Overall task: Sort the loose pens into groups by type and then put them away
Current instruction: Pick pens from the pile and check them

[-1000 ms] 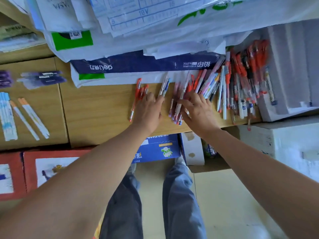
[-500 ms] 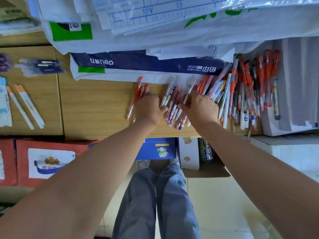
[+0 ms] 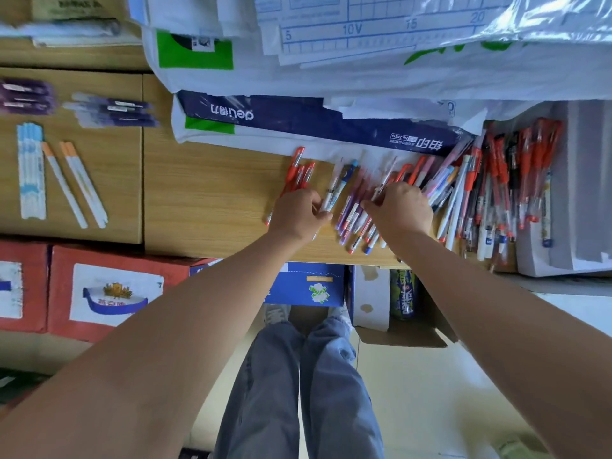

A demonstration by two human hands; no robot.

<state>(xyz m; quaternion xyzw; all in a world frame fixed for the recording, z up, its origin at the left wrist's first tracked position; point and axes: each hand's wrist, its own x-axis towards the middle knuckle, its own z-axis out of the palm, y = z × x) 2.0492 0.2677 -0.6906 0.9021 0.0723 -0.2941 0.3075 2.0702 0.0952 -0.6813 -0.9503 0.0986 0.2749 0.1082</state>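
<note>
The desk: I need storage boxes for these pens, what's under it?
Under the desk: a blue carton, an open cardboard box holding a green can, and red cartons leftward. Anything deeper is covered by the desktop.

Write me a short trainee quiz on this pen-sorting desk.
1. True or false: the orange-capped pens lie left of the red pens.
2. Fill in: the big mixed heap lies on the side of the ___ hand.
3. Which does the left hand touch? A) the white pen with the blue cap B) a green marker C) a pencil
Key: 1 true; 2 right hand; 3 A.
</note>
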